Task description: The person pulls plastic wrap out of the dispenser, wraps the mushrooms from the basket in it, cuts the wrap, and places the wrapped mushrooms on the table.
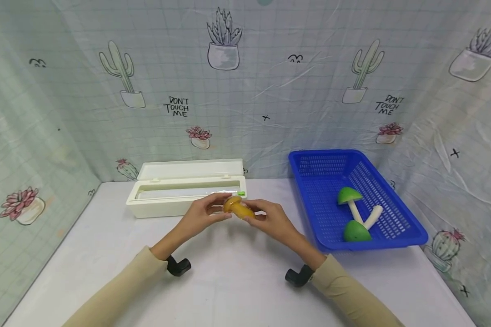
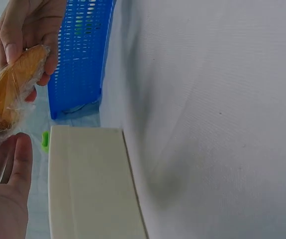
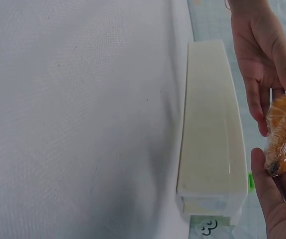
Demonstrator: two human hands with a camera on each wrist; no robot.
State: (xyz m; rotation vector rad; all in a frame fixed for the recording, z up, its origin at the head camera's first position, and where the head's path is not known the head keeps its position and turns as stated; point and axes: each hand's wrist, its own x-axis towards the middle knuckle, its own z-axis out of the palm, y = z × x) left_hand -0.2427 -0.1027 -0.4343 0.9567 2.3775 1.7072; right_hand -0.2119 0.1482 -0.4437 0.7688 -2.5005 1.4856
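Note:
A yellow-orange toy mushroom (image 1: pixel 241 210) wrapped in clear plastic film is held up between both hands above the table. My left hand (image 1: pixel 206 214) pinches it at the cap end, thumb towards me and fingers behind. The right hand (image 1: pixel 273 220) grips the stem end between thumb and fingers. In the left wrist view, the wrinkled film shows round the mushroom (image 2: pixel 21 79). Just behind the hands stands a cream cling film dispenser box (image 1: pixel 159 208), its lid (image 1: pixel 192 169) raised and a green slider (image 1: pixel 241 193) at its right end.
A blue plastic basket (image 1: pixel 307 200) stands on the right of the white-covered table (image 1: pixel 229 281). Inside lie two green-capped mushrooms with white stems, one cap (image 1: pixel 349 194) behind the other cap (image 1: pixel 357 231). A printed cloth (image 1: pixel 245 91) hangs behind and at both sides.

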